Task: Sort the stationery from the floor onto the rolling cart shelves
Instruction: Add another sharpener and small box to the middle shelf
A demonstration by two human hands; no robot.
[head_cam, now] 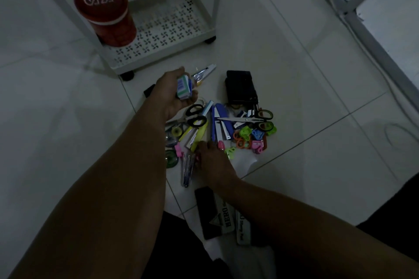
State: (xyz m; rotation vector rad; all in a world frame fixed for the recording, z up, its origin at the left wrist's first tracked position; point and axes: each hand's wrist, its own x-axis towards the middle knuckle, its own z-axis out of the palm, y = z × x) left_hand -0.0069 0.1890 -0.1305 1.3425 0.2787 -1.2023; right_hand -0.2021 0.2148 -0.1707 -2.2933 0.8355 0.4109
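My left hand (pixel 169 93) is raised over the pile, shut on several small blue-and-white boxes (pixel 184 87). My right hand (pixel 212 161) reaches down into the stationery pile (pixel 217 129) on the floor, fingertips touching a pink item beside the pens (pixel 187 169); whether it grips anything is hidden. The pile holds black-handled scissors (pixel 195 115), a second pair of scissors (pixel 249 119), a blue stapler (pixel 223 115), coloured clips (pixel 251 138), tape rolls (pixel 172 142) and a black pouch (pixel 241 88). The white rolling cart's bottom shelf (pixel 163 27) lies just beyond.
A red cylindrical tin (pixel 106 13) stands on the left of the cart's bottom shelf. Two flat packets, one black-and-white (pixel 215 213), lie near my right forearm. A white frame with a cable (pixel 362 29) runs along the right. The floor is pale tile.
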